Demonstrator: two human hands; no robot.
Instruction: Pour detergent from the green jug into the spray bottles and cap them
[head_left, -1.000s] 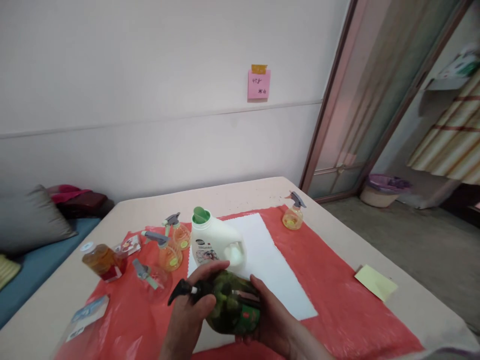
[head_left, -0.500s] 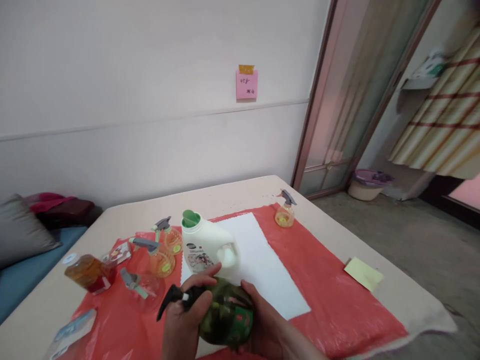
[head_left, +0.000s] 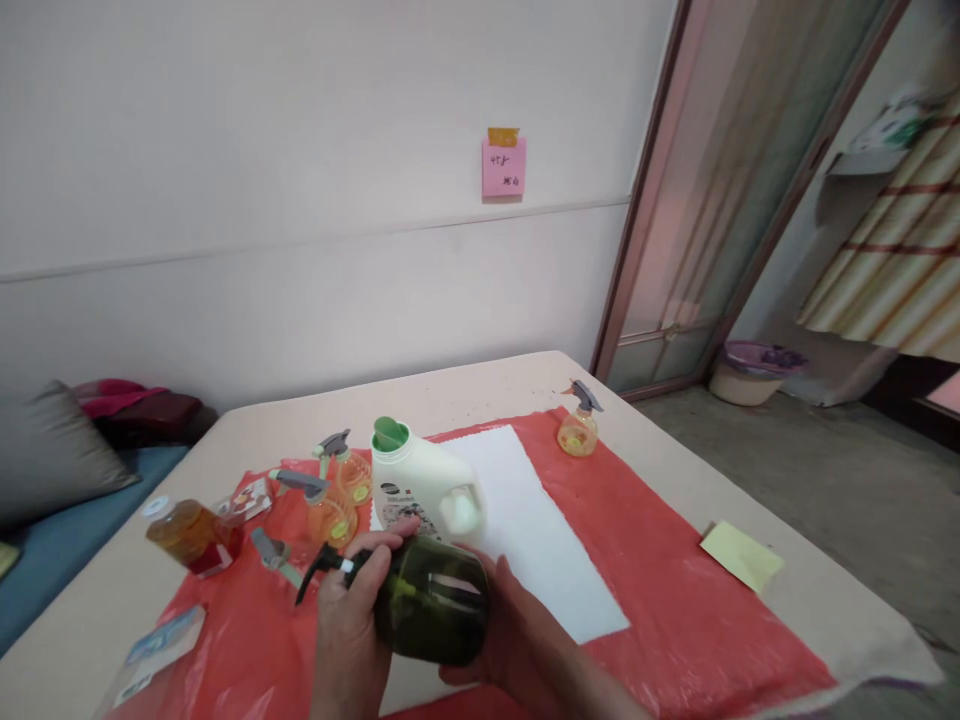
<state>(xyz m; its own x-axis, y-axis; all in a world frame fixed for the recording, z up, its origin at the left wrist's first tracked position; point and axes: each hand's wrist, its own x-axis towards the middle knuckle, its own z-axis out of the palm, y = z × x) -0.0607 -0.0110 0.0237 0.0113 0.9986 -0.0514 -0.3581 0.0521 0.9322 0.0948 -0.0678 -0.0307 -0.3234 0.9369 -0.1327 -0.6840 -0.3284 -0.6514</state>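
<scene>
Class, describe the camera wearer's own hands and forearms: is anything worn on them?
The bare, ungloved left hand and bare, ungloved right hand show no ring, watch or bracelet on the parts in view. The slim right forearm has no sleeve where visible; the picture's edge cuts off the left arm near the wrist.

glossy, smooth dark-green pump bottle (head_left: 433, 600)

At the near side, the left hand (head_left: 346, 600) was curled in a grip, its thumb (head_left: 373, 573) and fingers (head_left: 399, 529) pointing far and right. The right hand (head_left: 506, 625) was cupped to its right, the bare forearm (head_left: 581, 685) slanting toward the near right.
</scene>
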